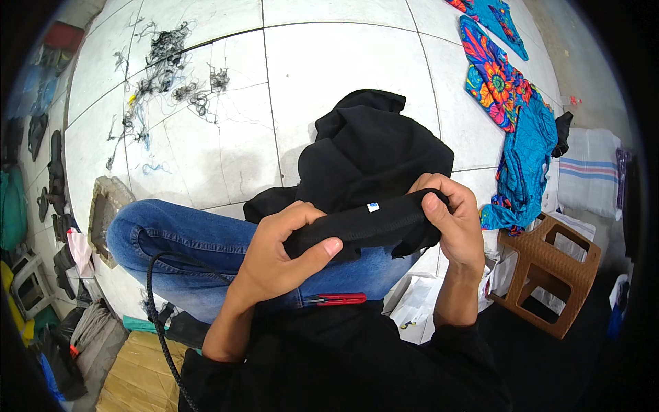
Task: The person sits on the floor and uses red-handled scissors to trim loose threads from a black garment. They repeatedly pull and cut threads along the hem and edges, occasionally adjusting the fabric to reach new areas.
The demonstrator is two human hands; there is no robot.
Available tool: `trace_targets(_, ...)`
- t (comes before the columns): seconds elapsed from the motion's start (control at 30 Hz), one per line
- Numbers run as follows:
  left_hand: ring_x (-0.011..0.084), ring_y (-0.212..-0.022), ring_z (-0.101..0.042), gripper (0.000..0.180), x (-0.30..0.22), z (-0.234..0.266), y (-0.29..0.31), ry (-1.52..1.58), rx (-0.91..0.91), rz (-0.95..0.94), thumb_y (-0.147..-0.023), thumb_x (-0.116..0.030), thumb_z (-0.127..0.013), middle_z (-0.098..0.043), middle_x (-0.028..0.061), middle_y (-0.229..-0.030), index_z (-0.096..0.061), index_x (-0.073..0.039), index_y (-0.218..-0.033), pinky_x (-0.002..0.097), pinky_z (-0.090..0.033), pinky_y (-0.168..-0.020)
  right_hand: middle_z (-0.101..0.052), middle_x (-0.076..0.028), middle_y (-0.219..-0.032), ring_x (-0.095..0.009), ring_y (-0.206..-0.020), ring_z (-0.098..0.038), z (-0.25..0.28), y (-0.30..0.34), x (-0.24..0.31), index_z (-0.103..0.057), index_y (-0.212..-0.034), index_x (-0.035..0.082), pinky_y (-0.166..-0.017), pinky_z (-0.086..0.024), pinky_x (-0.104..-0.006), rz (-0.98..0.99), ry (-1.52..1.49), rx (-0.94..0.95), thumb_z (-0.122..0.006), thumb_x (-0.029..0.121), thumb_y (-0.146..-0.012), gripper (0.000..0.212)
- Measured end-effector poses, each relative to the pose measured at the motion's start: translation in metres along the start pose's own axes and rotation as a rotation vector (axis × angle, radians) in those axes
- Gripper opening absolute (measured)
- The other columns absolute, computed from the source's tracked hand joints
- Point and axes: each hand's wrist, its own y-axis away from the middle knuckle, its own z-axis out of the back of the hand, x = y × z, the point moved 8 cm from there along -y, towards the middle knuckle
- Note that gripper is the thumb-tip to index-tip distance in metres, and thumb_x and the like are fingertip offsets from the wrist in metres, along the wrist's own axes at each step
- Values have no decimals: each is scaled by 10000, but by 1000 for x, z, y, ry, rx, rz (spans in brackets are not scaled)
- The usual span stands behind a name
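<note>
A black garment [374,144] spreads from my lap onto the tiles in front of me. Between my hands its stitched band [336,230] is stretched sideways, with a small white label [373,207] on the band's upper side. My left hand [281,250] grips the left end of the band, thumb on top and fingers behind the cloth. At the other end my right hand [453,216] pinches the band, its thumb pressed on the edge. Just below the band, red-handled thread snips [336,299] lie across my jeans [185,240].
Tangled dark thread scraps [168,62] litter the tiles at far left. Brightly flowered blue garments [508,89] lie at the right, near a brown plastic stool [549,268] tipped on its side. A grey concrete-like block [106,213] sits by my left knee; cardboard [141,371] lies lower left.
</note>
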Motion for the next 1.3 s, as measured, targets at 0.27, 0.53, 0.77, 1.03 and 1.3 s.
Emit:
trace_targets(0.27,35,-750,-553,175,6,-2,1,75,38,92,-977,-157,-737,-651,-1,-816,-681,6,-1012,218,-438,-675,-590,22,-842,-56,-803,-507,3,0,-8,-653,-907,13,-744,-405,-237,-54,-17,-23,-725,270,-1019,290)
trace_targets(0.53,63,-764,-576,209,-1,-3,2,12,51,22,-941,-160,-771,-667,10,-830,-676,12,-1012,228,-455,-694,-629,-40,-887,-103,-832,-550,2,0,-3,-648,-912,3,-769,-423,-261,21,-2,-41,-731,325,-1010,346)
trace_targets(0.77,60,-834,-560,217,27,-4,2,255,36,244,-1032,-211,-650,-668,-20,-909,-677,4,-1031,225,-449,-788,-627,33,-857,-39,-811,-537,3,-5,-10,-683,-933,19,-744,-419,-214,-104,-106,-124,-726,226,-1012,226)
trace_targets(1.03,94,-900,-558,384,19,1,5,288,-18,181,-1121,-271,-441,-664,26,-919,-680,27,-1086,265,-448,-869,-616,39,-848,-29,-786,-510,4,-7,-15,-680,-901,22,-719,-395,-212,-108,-118,-121,-718,199,-1006,210)
trace_targets(1.3,26,-749,-476,283,7,-1,7,69,2,119,-1089,-230,-558,-567,-47,-801,-680,22,-1048,223,-386,-673,-606,24,-853,-47,-794,-500,4,-4,-14,-685,-893,7,-725,-388,-229,-33,-101,-101,-699,182,-1017,215)
